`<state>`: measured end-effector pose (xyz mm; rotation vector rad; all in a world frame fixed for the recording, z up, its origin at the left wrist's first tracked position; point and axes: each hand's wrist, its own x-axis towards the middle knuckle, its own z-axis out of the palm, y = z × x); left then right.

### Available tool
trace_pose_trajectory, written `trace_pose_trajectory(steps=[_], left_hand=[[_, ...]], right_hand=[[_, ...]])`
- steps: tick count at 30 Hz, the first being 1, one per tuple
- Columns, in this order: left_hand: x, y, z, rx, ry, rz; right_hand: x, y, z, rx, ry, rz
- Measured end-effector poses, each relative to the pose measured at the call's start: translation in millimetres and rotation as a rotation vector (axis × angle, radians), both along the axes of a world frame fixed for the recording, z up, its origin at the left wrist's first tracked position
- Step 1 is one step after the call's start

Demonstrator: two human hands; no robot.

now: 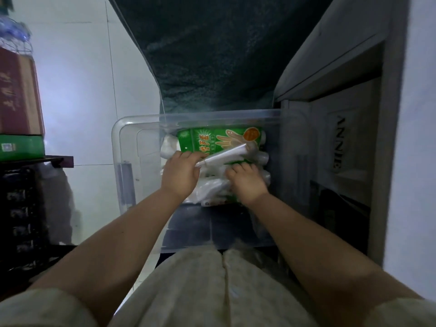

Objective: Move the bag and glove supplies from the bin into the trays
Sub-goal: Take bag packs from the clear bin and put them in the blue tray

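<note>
The clear bin (132, 125) holds a green glove pack (212, 138) at its far side and loose white bags (210, 187) nearer. Inside it, the left hand (180, 174) grips a white bag roll (226, 154). The right hand (246, 182) reaches into the bags with bent fingers; whether it grasps anything is unclear.

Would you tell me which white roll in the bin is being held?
The slanted roll across the green glove pack; the left hand grips its end.
</note>
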<state>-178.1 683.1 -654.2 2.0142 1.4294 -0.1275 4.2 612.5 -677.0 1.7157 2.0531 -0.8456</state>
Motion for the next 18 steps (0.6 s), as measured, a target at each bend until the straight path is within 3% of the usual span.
trace_pose_trajectory(steps=[5,9,15,18], left_hand=[[19,15,63,0.036,-0.077,-0.032],[31,26,110,-0.005,-0.168,-0.2],[15,20,169,0.016,-0.333,-0.361],[6,0,199,0.028,-0.331,-0.591]], right_hand=[[4,7,91,0.357,0.068,-0.075],[-3,4,152,0.622,0.068,-0.172],[-41,-22,214,0.769,-0.047,-0.441],[-65,-50,231,0.825,-0.105,-0.615]])
